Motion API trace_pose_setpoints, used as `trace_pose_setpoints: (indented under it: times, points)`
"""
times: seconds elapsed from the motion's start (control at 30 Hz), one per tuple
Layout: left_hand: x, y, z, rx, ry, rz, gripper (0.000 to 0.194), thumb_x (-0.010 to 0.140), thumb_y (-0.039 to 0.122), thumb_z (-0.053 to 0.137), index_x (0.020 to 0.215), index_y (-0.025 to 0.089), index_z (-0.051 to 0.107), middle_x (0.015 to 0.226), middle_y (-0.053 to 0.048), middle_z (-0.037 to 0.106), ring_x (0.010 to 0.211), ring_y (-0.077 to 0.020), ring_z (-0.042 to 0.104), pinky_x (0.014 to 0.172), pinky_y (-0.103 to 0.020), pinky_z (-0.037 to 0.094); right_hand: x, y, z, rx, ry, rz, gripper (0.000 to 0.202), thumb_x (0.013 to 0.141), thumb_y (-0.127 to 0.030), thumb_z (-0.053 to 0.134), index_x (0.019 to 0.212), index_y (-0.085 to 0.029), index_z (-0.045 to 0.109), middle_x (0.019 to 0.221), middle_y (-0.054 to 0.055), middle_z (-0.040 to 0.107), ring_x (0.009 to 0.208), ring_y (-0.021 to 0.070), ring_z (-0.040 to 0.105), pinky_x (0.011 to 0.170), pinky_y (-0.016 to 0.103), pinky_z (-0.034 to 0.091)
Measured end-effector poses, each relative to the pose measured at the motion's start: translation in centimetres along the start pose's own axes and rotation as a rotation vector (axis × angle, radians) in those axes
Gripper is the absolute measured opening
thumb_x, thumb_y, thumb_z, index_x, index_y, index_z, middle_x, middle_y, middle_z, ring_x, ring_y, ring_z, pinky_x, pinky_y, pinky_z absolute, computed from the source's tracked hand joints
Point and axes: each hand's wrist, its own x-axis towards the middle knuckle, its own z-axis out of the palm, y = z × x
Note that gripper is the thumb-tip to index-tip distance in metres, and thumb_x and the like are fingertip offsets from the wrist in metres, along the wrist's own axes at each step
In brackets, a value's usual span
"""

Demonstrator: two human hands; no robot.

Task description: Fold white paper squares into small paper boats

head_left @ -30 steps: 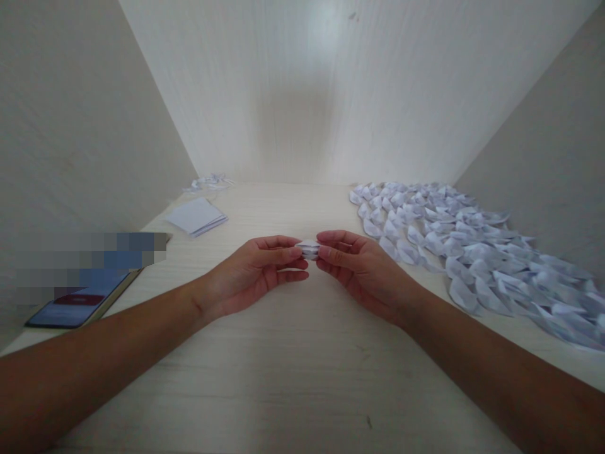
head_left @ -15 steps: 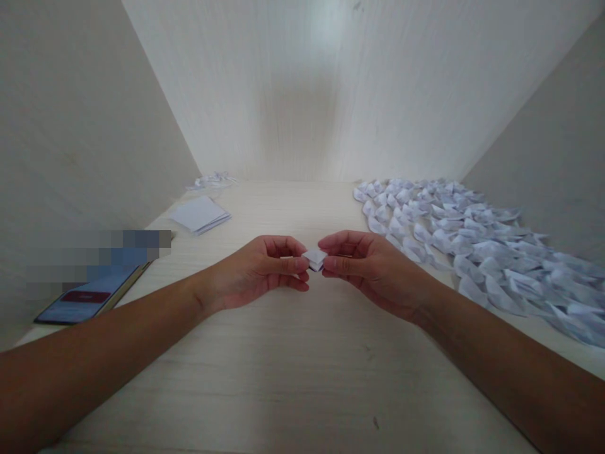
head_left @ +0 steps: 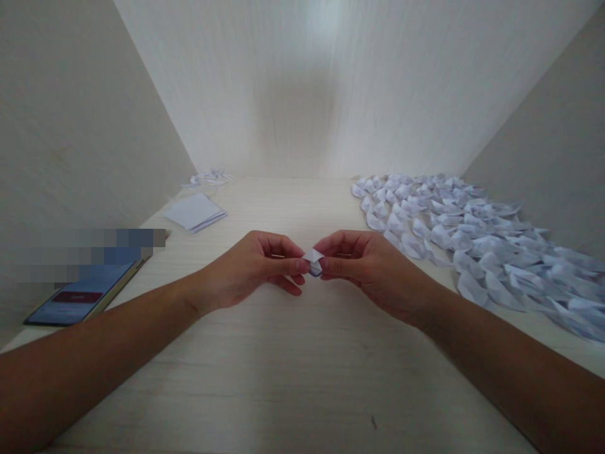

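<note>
A small piece of folded white paper [head_left: 314, 258] is held up above the middle of the table, between my two hands. My left hand [head_left: 271, 261] pinches its left side with thumb and forefinger, the lower fingers loosely curled below. On the other side, my right hand [head_left: 362, 258] grips the paper between thumb and fingers. Its top forms a pointed flap, and layers spread apart underneath. Part of the paper is hidden behind my fingertips.
Many folded paper boats [head_left: 454, 221] cover the right side of the pale table [head_left: 283, 378]. At the left lie a stack of white paper squares [head_left: 196, 212], paper strips [head_left: 208, 178] behind it, and a phone [head_left: 78, 302] near my left forearm. Walls rise at the back and both sides.
The folded paper has opened out, from a flat diamond to a shape with a pointed flap and spread layers. Both hands keep their hold and have shifted slightly.
</note>
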Motion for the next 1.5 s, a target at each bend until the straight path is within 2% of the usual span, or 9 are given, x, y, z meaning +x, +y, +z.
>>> trace_pose_setpoints:
  times: [0.17,0.4,0.63,0.8,0.9,0.97,1.07,1.23,1.5]
  points:
    - [0.2,0.1,-0.4,0.007,-0.008,-0.058,0.028,0.066,0.027,0.094,0.081,0.011,0.078,0.072,-0.006,0.075,0.066,-0.0137,0.070,0.064,-0.026,0.063,-0.1,-0.3,0.0,-0.077,0.019,-0.011,0.029,0.061,-0.031,0.092,0.081,-0.017,0.076,0.078,0.001,0.073,0.071,0.0115,0.065,0.072,0.027,0.051]
    - [0.0,0.0,0.3,0.077,0.037,0.050,0.025,0.070,0.027,0.091,0.081,0.012,0.074,0.068,-0.004,0.072,0.064,-0.0137,0.068,0.061,-0.028,0.065,-0.4,-0.4,0.3,-0.214,0.102,-0.061,0.027,0.063,-0.034,0.089,0.080,-0.018,0.077,0.076,0.002,0.074,0.070,0.0130,0.065,0.069,0.028,0.051]
    - [-0.7,-0.2,2.0,0.113,0.156,0.125,0.033,0.067,0.033,0.091,0.078,0.013,0.068,0.065,-0.001,0.068,0.058,-0.0137,0.065,0.050,-0.027,0.063,-0.4,-0.4,0.7,-0.311,0.150,-0.134,0.018,0.069,-0.029,0.084,0.081,-0.017,0.078,0.072,0.003,0.076,0.065,0.0138,0.067,0.063,0.027,0.052]
    - [-1.3,0.0,3.3,0.272,0.266,0.146,0.036,0.066,0.036,0.090,0.080,0.014,0.066,0.061,0.001,0.065,0.055,-0.0143,0.065,0.050,-0.028,0.063,-0.8,-0.2,1.2,-0.434,0.191,-0.210,0.006,0.076,-0.020,0.077,0.081,-0.017,0.078,0.073,0.004,0.078,0.065,0.0153,0.070,0.061,0.026,0.054]
    - [-1.8,0.2,3.8,0.383,0.316,0.155,0.035,0.070,0.040,0.087,0.083,0.015,0.065,0.059,0.001,0.065,0.055,-0.0156,0.066,0.051,-0.027,0.062,-1.2,-0.2,1.8,-0.524,0.228,-0.234,0.006,0.078,-0.015,0.074,0.081,-0.018,0.077,0.074,0.003,0.078,0.065,0.0156,0.071,0.061,0.025,0.054]
    - [-1.9,0.2,3.8,0.467,0.296,0.131,0.032,0.075,0.042,0.081,0.084,0.016,0.065,0.060,0.000,0.065,0.052,-0.0153,0.064,0.047,-0.025,0.058,-1.4,-0.3,2.1,-0.561,0.240,-0.240,0.007,0.078,-0.013,0.073,0.081,-0.018,0.077,0.073,0.003,0.078,0.064,0.0158,0.072,0.060,0.025,0.054]
    - [-1.8,0.2,3.3,0.660,0.225,0.097,0.030,0.086,0.045,0.068,0.078,0.016,0.065,0.060,0.000,0.062,0.045,-0.0115,0.055,0.039,-0.021,0.045,-1.5,-0.5,2.1,-0.585,0.254,-0.243,0.007,0.077,-0.012,0.073,0.080,-0.018,0.076,0.073,0.003,0.078,0.064,0.0163,0.072,0.060,0.025,0.054]
    - [-1.5,0.3,2.6,0.926,0.138,0.222,0.037,0.093,0.044,0.054,0.069,0.016,0.062,0.059,0.001,0.055,0.055,-0.0108,0.047,0.048,-0.021,0.033,-1.5,-0.6,2.0,-0.608,0.253,-0.229,0.004,0.076,-0.014,0.076,0.078,-0.018,0.075,0.070,0.003,0.077,0.061,0.0159,0.071,0.056,0.024,0.052]
    - [-1.9,0.2,3.1,1.101,0.180,0.216,0.039,0.092,0.038,0.046,0.061,0.017,0.056,0.051,0.004,0.043,0.052,-0.0103,0.037,0.050,-0.026,0.023,-2.0,-0.3,2.6,-0.745,0.279,-0.265,0.005,0.079,-0.017,0.074,0.080,-0.020,0.078,0.072,0.003,0.078,0.063,0.0177,0.072,0.061,0.027,0.054]
